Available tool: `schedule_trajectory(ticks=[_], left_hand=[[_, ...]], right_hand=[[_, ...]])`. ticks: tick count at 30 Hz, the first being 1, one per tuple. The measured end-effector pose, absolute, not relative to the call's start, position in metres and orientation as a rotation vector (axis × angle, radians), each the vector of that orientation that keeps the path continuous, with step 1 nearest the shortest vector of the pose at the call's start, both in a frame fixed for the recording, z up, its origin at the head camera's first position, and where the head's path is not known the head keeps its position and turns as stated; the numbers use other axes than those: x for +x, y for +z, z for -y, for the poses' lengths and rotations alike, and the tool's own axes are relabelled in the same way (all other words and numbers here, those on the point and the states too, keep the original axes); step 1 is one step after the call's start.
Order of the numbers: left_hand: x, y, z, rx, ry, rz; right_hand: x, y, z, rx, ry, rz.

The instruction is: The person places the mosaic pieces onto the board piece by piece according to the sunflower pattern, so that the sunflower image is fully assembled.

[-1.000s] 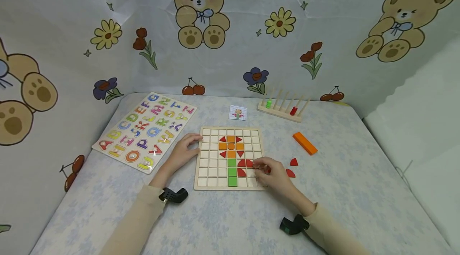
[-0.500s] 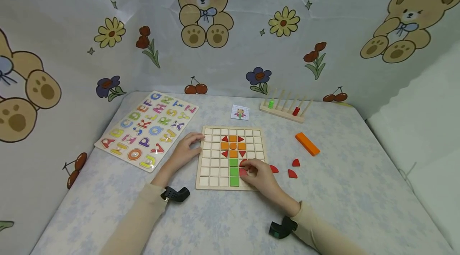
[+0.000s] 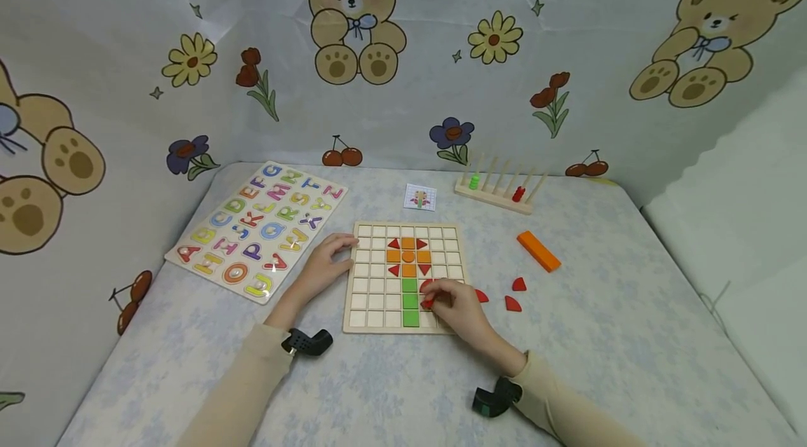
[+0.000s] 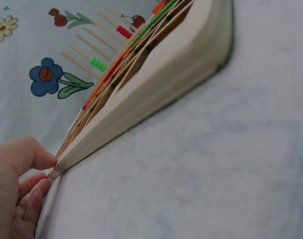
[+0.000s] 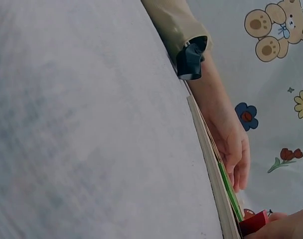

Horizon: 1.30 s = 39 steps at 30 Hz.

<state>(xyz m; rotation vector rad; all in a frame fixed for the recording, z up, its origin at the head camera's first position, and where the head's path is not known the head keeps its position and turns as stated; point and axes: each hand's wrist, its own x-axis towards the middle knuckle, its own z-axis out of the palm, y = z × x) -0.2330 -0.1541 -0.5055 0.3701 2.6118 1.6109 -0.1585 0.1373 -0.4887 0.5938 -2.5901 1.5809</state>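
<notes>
A wooden grid board (image 3: 370, 300) lies flat, bearing orange squares (image 3: 408, 243), small red triangles (image 3: 421, 244) and a column of green squares (image 3: 410, 302). My left hand (image 3: 326, 265) touches the board's left edge with its fingertips; the left wrist view shows thumb and fingers (image 4: 29, 153) at a corner. Beside the green column, my right hand (image 3: 460, 308) pinches a red quarter-circle tile (image 3: 426, 305), tilted up from the board. Another red tile (image 3: 426, 285) shows just behind the fingers. The right hand hides the board cells beneath it.
Loose red tiles (image 3: 513, 304) and orange sticks (image 3: 539, 251) lie right of the board. Behind it are a pattern card (image 3: 419, 197) and a peg rack (image 3: 494, 198) with green and red beads. An alphabet puzzle (image 3: 258, 230) lies to the left, near the hanging cloth.
My right hand has moved left from the board's right side to a red quarter-circle tile near the green column. That tile lay flat and is now tilted. The left hand stays at the edge.
</notes>
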Motion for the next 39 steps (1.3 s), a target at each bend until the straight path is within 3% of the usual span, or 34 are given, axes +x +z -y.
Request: schedule_trajectory(ticks=[7, 15, 26, 39], left_hand=[[-0.234, -0.505, 0.153, 0.375, 1.615, -2.613], [-0.234, -0.505, 0.152, 0.376, 1.62, -2.609], [-0.234, -0.506, 0.153, 0.378, 1.617, -2.618], [-0.232, -0.505, 0.153, 0.389, 1.624, -2.62]], right_hand=[[-0.155, -0.485, -0.142, 0.557, 1.464, 2.678], [-0.137, -0.443, -0.135, 0.642, 1.52, 2.716], [-0.156, -0.485, -0.143, 0.582, 1.503, 2.674], [-0.158, -0.488, -0.141, 0.654, 1.456, 2.61]])
